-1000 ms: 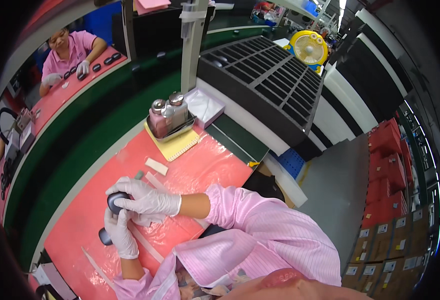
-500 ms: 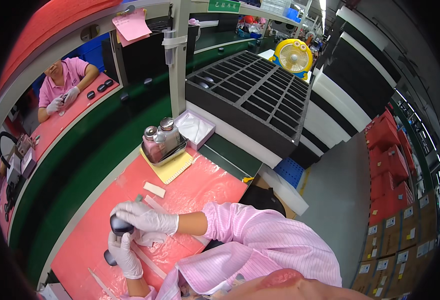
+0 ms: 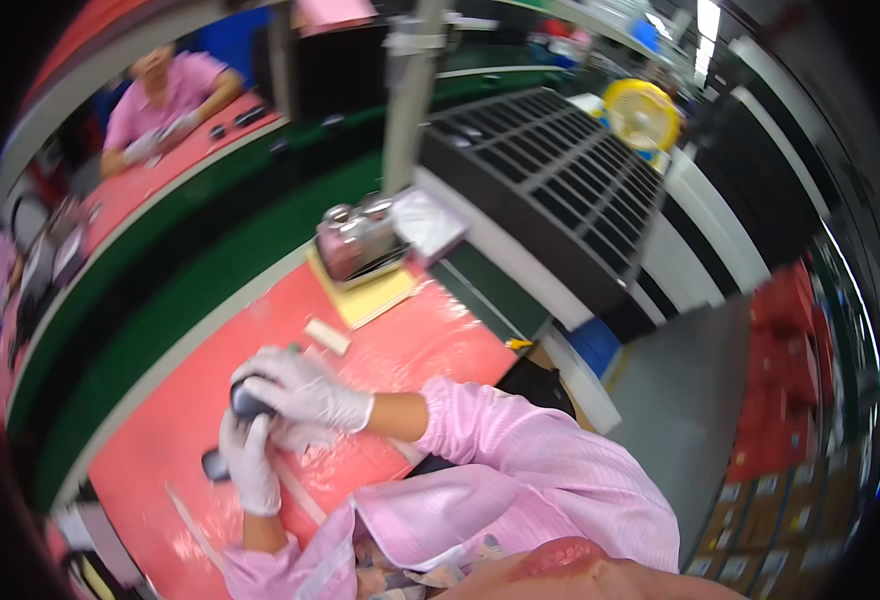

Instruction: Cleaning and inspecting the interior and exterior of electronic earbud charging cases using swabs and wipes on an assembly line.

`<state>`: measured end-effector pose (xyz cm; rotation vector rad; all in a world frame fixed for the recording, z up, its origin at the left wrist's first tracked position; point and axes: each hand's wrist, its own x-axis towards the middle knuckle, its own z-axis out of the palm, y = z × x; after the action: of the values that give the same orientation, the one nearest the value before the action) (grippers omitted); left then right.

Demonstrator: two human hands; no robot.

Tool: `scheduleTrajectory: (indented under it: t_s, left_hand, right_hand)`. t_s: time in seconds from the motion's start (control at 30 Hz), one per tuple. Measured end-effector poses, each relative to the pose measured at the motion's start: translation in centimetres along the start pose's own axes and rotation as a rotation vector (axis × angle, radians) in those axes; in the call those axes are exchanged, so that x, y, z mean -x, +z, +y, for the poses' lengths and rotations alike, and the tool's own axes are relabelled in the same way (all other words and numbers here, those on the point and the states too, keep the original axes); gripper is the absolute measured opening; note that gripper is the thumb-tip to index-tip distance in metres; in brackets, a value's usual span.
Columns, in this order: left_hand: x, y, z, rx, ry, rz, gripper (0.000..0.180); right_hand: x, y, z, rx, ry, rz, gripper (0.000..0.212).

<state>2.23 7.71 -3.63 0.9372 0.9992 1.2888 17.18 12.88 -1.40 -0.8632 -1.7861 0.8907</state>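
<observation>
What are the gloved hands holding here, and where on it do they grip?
A small dark rounded object: the right hand covers its upper end and the left hand wraps it from below. Blur hides finer detail.

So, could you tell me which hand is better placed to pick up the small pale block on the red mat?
Probably the right hand: it lies nearest the pale block, only covering the dark object, which the left hand grips from below.

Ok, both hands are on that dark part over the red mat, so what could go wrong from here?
The dark part is held above the red mat by gloved fingers only; the right hand and left hand could let it slip. A small pale block lies close by and might get knocked.
</observation>
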Motion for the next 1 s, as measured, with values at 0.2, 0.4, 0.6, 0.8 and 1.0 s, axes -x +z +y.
scheduleTrajectory:
  t_s: [0.2, 0.4, 0.6, 0.8, 1.0]
  left_hand:
    - [-0.1, 0.0, 0.5, -0.048, -0.014, -0.067, 0.042]
    - [0.5, -0.7, -0.2, 0.032, -0.041, -0.064, 0.048]
    - [0.7, -0.1, -0.3, 0.03, -0.042, -0.079, 0.04]
    - [0.2, 0.1, -0.7, 0.053, -0.012, -0.076, 0.038]
    - [0.2, -0.1, -0.8, 0.003, 0.028, -0.125, 0.039]
  right_hand:
    - [-0.1, 0.2, 1.6, 0.36, -0.305, 0.014, 0.037]
    - [0.7, 1.7, 0.8, -0.154, 0.126, 0.031, 0.018]
    - [0.7, 0.8, 0.6, 0.024, 0.003, 0.005, 0.022]
    - [0.6, 1.2, 1.6, -0.106, 0.054, 0.038, 0.023]
    - [0.3, 1.0, 0.4, -0.278, 0.144, 0.0, 0.028]
